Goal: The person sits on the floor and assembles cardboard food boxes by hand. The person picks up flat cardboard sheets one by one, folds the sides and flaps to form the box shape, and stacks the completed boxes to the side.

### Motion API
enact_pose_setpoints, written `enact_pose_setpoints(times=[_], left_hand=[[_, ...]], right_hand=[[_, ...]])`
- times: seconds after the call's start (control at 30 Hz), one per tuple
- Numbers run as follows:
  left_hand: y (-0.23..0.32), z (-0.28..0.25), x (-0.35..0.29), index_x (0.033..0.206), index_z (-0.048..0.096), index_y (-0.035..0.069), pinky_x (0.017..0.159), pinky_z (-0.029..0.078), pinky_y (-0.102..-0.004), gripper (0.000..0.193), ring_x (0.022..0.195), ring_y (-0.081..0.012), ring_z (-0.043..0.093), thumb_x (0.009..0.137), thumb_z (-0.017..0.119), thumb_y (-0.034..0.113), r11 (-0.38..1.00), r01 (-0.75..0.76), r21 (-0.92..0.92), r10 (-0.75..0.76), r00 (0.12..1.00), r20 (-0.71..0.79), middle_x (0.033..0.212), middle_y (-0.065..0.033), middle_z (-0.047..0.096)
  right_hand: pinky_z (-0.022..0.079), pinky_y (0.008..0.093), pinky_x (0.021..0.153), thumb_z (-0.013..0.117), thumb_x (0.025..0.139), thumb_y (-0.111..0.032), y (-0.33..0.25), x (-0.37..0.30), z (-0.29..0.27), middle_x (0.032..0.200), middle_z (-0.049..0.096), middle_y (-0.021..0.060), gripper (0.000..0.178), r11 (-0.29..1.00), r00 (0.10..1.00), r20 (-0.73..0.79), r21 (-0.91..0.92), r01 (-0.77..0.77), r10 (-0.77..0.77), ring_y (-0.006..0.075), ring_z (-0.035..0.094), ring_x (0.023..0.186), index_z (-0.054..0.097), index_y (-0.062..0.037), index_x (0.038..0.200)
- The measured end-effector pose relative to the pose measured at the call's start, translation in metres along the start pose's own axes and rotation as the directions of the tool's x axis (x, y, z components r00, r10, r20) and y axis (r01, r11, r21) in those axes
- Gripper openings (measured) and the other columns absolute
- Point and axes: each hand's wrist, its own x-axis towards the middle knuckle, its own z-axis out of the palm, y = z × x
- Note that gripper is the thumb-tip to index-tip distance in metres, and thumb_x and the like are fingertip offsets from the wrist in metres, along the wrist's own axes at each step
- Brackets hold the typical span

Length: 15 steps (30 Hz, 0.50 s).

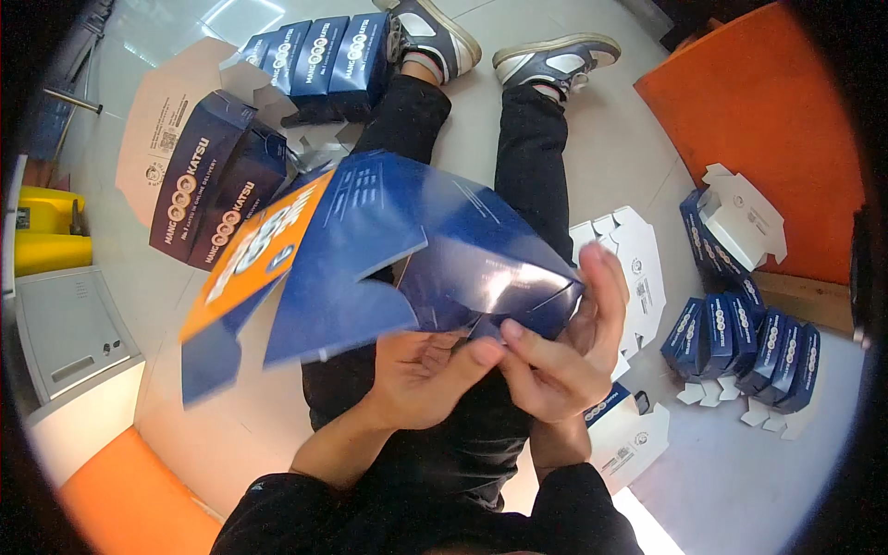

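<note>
A partly folded blue cardboard box [370,240] with an orange panel is held above my lap. Its orange side and loose flaps spread out to the left, while its right end is bent into a boxy corner. Under the lower edge, my left hand [425,375] grips the card, thumb pressed near the corner flaps. My right hand [569,347] closes on the right end, thumb and forefinger at the tucked flap and the other fingers raised along the side. Both thumbs almost meet there. The left fingers are partly hidden behind the card.
Blue folded boxes [361,55] stand by my left shoe. More dark blue boxes [199,185] with open lids lie at left. Small blue boxes [721,333] are grouped on the right, near an orange panel [749,102]. White-inside flat cartons [638,287] lie beside my leg.
</note>
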Motion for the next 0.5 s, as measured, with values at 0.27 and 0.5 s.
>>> enact_pose_setpoints(times=[0.27, 0.5], left_hand=[[-0.009, 0.018, -0.009, 0.128, 0.058, -0.005, 0.1, 0.05, -0.0323, 0.031, 0.112, -0.0197, 0.065, 0.097, 0.06, -0.003, 0.901, -0.18, 0.396, 0.114, 0.976, 0.185, 0.12, -0.0112, 0.067], [0.007, 0.019, -0.035, 0.129, 0.056, -0.004, 0.099, 0.051, -0.0335, 0.034, 0.11, -0.0206, 0.065, 0.095, 0.062, -0.003, 0.808, -0.325, 0.491, 0.221, 0.94, 0.259, 0.119, -0.0118, 0.067]], right_hand=[[0.048, 0.0565, 0.096, 0.088, 0.069, -0.016, -0.03, 0.012, -0.017, 0.121, 0.062, 0.019, 0.039, 0.997, 0.961, -0.272, 0.05, 0.053, -0.038, 0.0443, 0.057, 0.119, 0.062, -0.0102, 0.096], [0.047, 0.0378, 0.076, 0.075, 0.081, -0.023, -0.09, 0.024, -0.055, 0.094, 0.068, -0.004, 0.013, 0.859, 0.869, 0.16, -0.146, 0.491, -0.469, 0.0164, 0.061, 0.096, 0.075, -0.0186, 0.093]])
